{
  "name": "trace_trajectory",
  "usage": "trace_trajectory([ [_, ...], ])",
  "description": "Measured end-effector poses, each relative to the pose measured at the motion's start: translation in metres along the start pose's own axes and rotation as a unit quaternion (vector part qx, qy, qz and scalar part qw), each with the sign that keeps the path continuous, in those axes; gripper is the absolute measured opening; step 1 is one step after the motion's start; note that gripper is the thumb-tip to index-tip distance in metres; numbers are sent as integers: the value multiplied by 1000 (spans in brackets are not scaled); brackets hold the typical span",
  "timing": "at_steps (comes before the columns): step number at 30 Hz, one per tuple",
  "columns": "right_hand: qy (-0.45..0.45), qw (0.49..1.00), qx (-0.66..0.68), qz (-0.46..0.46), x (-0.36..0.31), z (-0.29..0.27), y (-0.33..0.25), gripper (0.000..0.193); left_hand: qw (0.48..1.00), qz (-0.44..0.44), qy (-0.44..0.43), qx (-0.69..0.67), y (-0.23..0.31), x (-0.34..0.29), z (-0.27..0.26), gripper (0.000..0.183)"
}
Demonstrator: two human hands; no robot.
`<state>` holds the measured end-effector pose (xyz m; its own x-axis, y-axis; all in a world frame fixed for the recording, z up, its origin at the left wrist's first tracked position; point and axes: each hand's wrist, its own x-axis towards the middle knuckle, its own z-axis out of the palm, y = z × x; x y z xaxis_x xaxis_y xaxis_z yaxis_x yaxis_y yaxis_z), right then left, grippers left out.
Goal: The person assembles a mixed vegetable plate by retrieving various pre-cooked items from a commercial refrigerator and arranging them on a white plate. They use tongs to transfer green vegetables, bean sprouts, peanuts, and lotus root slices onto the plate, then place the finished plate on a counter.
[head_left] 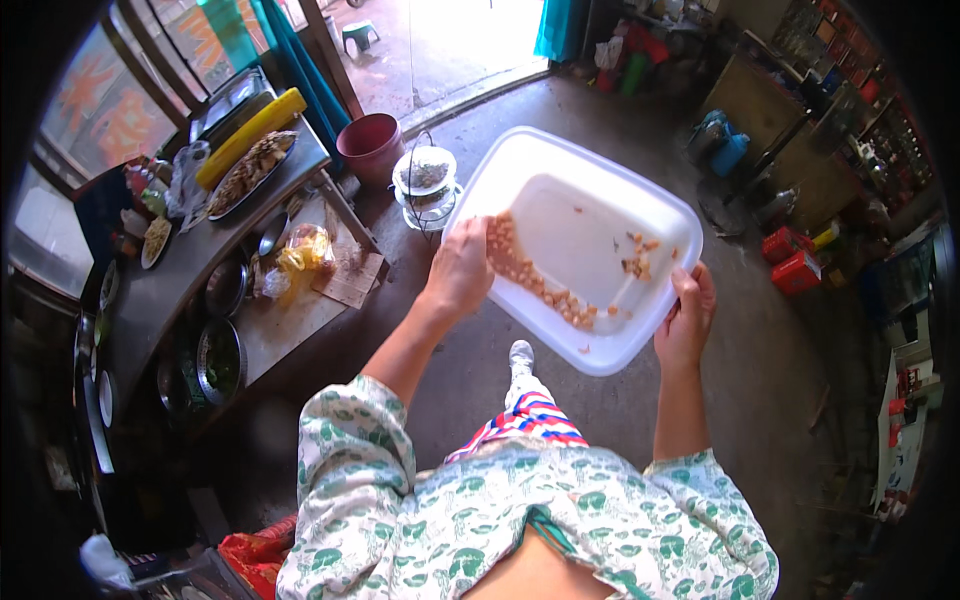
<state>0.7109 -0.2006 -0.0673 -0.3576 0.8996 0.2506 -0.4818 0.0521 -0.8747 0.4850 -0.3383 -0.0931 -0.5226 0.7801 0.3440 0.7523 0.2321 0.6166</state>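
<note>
One white tub (580,240), held up over the floor (600,425), between both hands. Left hand (462,268): fingers closed on its left rim; right hand (688,315): fingers closed on its right end. Brown pieces (560,300) gathered leftward, few scattered right. Step in hand, as judged: supporting, perhaps tilting, the load. Next move likely calls for firm grips, slow tilt

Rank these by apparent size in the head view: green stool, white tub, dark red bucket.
1. White tub, clearly largest, though also nearest the camera
2. Dark red bucket
3. Green stool
</note>
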Motion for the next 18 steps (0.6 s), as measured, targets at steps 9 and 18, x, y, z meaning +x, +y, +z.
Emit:
trace_trajectory([
  [9,-93,996,-8,-4,250,88,98,9,996,-80,-7,32,-100,250,50,49],
  [18,-191,981,26,18,491,246,228,14,987,-135,84,17,-261,472,27,51],
])
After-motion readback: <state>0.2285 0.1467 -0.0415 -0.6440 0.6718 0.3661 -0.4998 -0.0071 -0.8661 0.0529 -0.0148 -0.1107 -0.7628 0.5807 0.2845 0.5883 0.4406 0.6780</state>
